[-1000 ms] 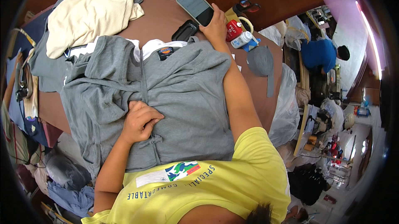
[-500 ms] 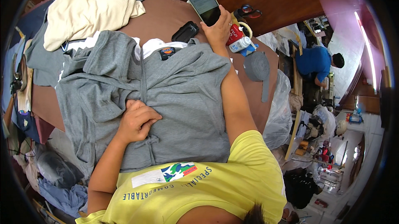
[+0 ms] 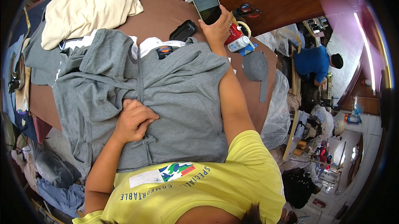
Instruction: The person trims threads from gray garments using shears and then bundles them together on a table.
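Observation:
A grey knit garment [image 3: 183,87] with a neck label lies spread before me, its left part folded and bunched. My left hand [image 3: 136,119] rests on the middle of it with fingers curled in; whatever they may hold is hidden. Farther off, my right hand [image 3: 216,28] grips the lower right edge of a smartphone [image 3: 203,0] whose screen is lit. Left of that wrist is a black plastic case [image 3: 183,30]. Beside the wrist on the right lie a red pouch [image 3: 232,34], a white bottle [image 3: 238,44] and a roll of grey ribbed band [image 3: 254,66].
Cream cloth [image 3: 89,6] is heaped at the far left of the brown table [image 3: 160,10]. Scissors [image 3: 248,11] lie at the far edge by a wooden panel. Clear plastic sheeting [image 3: 275,116] hangs at the right. Beyond it, a person in blue [image 3: 311,62] works at another bench.
The view has shifted slightly, so most things sit a little farther left. Both hands keep the same pose, the left on the garment and the right at the smartphone.

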`<state>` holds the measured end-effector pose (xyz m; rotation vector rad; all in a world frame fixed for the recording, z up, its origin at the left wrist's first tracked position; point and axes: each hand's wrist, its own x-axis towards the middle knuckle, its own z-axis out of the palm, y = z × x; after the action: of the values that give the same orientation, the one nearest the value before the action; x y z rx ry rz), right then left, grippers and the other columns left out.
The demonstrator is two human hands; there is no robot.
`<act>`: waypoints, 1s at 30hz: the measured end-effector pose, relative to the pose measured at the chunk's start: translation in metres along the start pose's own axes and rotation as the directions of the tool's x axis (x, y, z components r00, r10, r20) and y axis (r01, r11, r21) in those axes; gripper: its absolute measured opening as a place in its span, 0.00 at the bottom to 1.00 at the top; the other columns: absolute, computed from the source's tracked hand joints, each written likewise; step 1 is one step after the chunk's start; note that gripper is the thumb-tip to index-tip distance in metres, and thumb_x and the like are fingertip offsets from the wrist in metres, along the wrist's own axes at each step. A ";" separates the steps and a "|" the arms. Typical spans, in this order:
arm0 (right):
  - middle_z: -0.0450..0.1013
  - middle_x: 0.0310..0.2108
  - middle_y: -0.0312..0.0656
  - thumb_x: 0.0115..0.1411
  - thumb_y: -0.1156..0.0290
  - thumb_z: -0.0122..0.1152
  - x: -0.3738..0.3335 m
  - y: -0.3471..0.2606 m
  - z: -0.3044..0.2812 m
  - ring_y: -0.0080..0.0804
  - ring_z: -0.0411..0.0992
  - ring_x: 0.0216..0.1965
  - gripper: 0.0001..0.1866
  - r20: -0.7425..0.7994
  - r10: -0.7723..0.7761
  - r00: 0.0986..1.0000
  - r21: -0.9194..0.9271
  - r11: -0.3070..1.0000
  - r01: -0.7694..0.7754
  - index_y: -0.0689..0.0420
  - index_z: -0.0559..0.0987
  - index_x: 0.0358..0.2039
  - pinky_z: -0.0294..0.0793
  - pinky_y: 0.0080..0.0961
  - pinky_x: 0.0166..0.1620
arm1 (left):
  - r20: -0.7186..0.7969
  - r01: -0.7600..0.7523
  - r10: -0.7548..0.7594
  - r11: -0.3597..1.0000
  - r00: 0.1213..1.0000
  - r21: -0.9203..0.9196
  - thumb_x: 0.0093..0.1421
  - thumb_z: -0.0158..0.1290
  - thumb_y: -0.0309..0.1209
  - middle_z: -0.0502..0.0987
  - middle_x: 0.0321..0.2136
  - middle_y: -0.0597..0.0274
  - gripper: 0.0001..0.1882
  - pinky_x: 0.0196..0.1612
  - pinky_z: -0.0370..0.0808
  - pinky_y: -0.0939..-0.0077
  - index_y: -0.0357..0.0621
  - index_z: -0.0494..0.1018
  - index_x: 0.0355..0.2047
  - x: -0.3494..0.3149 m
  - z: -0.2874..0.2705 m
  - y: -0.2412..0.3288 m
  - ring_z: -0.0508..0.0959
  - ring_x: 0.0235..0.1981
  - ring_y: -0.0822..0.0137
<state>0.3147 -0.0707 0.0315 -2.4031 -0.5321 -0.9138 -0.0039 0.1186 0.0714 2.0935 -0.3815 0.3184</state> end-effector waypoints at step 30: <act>0.59 0.45 0.45 0.32 0.65 0.74 -0.001 0.003 -0.001 0.50 0.60 0.47 0.46 -0.017 0.059 0.998 -0.036 0.998 -0.060 0.49 0.60 0.53 0.68 0.42 0.45 | 0.014 0.001 -0.002 1.000 1.000 0.023 0.42 0.56 0.22 0.75 0.23 0.69 0.07 0.33 0.59 0.75 0.47 0.75 0.24 0.001 0.000 0.001 0.69 0.25 0.67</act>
<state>0.3146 -0.0740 0.0307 -2.4288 -0.4389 -0.9239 -0.0037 0.1180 0.0725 2.1198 -0.3860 0.3092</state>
